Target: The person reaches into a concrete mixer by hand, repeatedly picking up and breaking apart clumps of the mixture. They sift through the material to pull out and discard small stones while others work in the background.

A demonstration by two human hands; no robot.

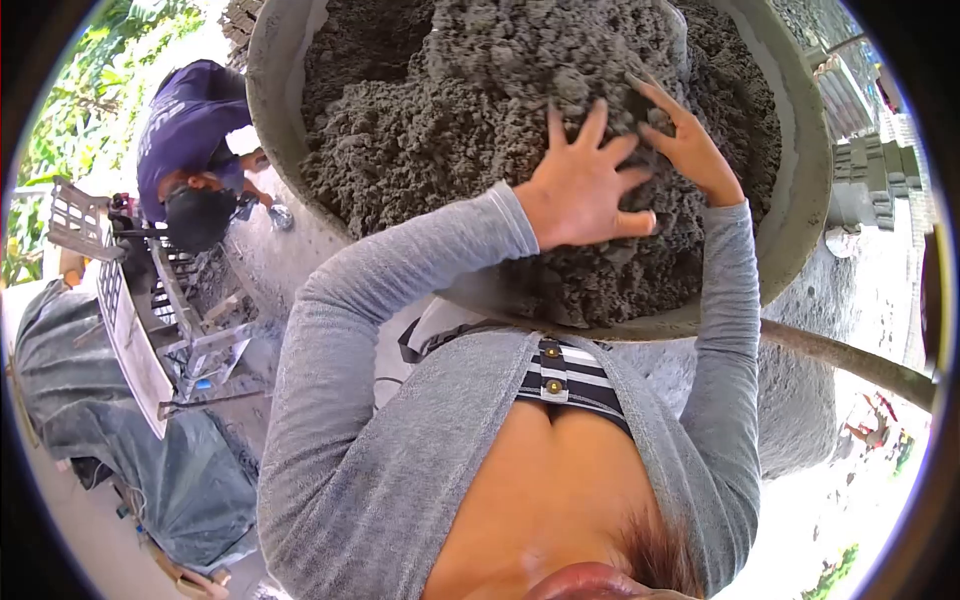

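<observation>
Damp, crumbly grey mortar mix (400,160) is heaped inside a large round tub (275,85). My left hand (590,190) is over the heap with its back up and its fingers spread wide, holding nothing. Close to its right is my right hand (695,155), its fingers and thumb apart and its fingertips against the mix. Beyond the fingertips, the pale edge of something (682,45) shows at the side of the heap, mostly covered by mix. Both forearms reach in over the tub's near rim in grey sleeves.
At the left a person in a dark shirt (195,120) bends over a frame (190,300) on the ground. A dark tarp (190,480) covers something at lower left. A pole (850,355) juts out right of the tub. Grey blocks (875,175) are stacked at the far right.
</observation>
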